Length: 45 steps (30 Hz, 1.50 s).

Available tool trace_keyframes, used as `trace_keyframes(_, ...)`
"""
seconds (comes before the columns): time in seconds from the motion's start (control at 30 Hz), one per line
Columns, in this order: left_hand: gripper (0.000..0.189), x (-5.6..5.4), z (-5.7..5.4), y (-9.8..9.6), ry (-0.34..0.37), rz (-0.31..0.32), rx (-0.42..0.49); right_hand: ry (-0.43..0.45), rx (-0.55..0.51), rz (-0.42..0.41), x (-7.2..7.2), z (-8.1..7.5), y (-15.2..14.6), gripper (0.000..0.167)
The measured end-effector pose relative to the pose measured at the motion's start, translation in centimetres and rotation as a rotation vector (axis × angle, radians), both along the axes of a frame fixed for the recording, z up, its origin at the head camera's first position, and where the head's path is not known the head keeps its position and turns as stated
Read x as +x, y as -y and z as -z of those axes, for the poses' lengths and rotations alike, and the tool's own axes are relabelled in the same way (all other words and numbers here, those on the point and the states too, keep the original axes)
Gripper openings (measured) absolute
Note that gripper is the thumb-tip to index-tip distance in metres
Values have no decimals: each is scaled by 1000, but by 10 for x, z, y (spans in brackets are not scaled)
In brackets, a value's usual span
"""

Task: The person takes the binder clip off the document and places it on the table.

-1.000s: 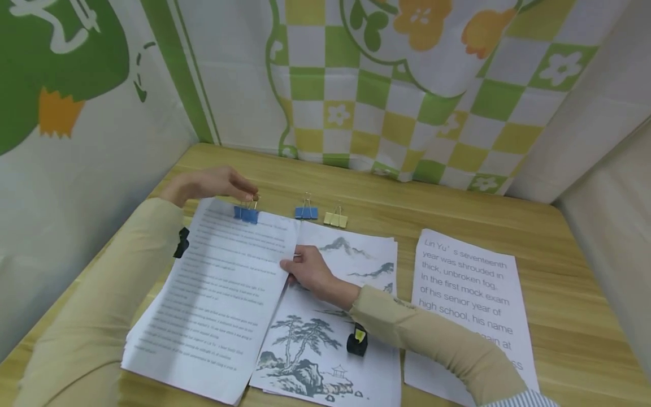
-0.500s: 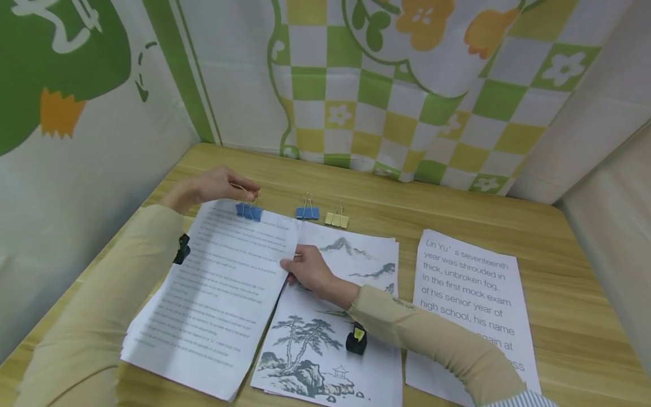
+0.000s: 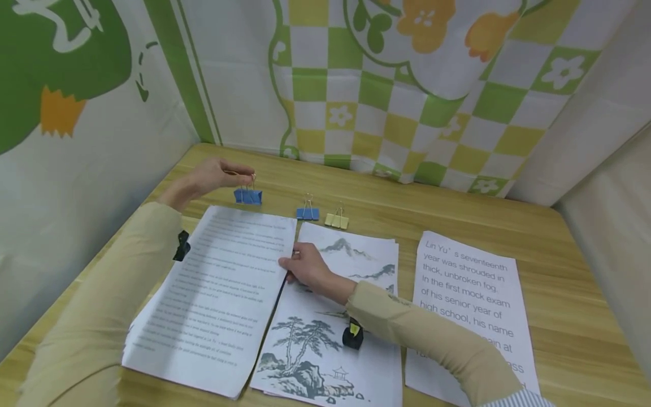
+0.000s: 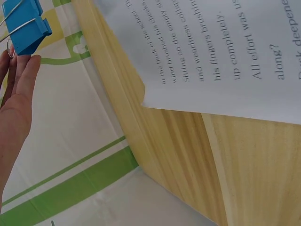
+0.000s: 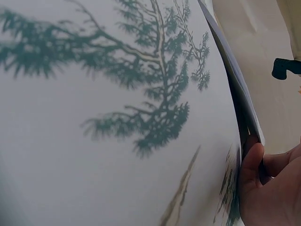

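My left hand (image 3: 216,174) pinches the wire handles of a blue binder clip (image 3: 248,196) and holds it in the air just beyond the far edge of a stack of text pages (image 3: 218,288). The left wrist view shows the same blue binder clip (image 4: 23,26) at my fingertips (image 4: 28,68), off the text pages (image 4: 221,52). My right hand (image 3: 305,268) grips the right edge of that stack, resting on the ink landscape prints (image 3: 330,345). In the right wrist view my fingers (image 5: 263,188) hold the stack's edge over the landscape prints (image 5: 103,117).
A second blue clip (image 3: 307,213) and a yellow clip (image 3: 336,220) lie on the wooden table (image 3: 574,305) behind the prints. A large-print page (image 3: 473,305) lies to the right. Patterned cloth walls (image 3: 386,85) enclose the table on the left, back and right.
My left hand has lifted the blue clip off the top edge of the text stack and moved it slightly away, toward the back. The right hand has stayed on the stack's edge.
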<state>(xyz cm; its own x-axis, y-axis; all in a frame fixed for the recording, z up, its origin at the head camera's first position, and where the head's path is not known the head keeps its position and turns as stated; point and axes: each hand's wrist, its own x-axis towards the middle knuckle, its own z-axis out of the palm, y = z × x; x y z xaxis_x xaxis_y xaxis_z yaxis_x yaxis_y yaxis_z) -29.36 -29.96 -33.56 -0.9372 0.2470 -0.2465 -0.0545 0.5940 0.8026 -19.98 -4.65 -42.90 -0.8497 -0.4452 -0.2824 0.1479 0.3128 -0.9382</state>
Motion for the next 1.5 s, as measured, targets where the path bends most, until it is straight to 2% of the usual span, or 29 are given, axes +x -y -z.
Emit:
trace_keyframes(0.17, 57, -11, 3, -5, -17, -10, -33, 0, 17, -3, -2, 1, -1, 26)
trace_keyframes(0.37, 52, -24, 17, -16, -21, 11, -70, 6, 18, 2, -1, 4, 1, 26)
trace_keyframes(0.6, 27, -34, 36, -30, -69, -3, -85, 9, 27, 9, -2, 4, 1, 26)
trace_keyframes(0.73, 21, -37, 42, -34, -100, 10, -85, -2, 35, 9, -2, 5, 1, 25)
trace_keyframes(1.07, 20, -42, 48, -38, -92, 11, -136, -17, 51, 44, -6, 2, 5, 27)
trace_keyframes(1.3, 23, -45, 45, -46, -92, 47, -186, 3, 49, 129, -7, -4, 1, 36)
trace_keyframes(1.5, 25, -47, 45, -49, -129, 79, -225, -8, 72, 143, -4, -10, -7, 42)
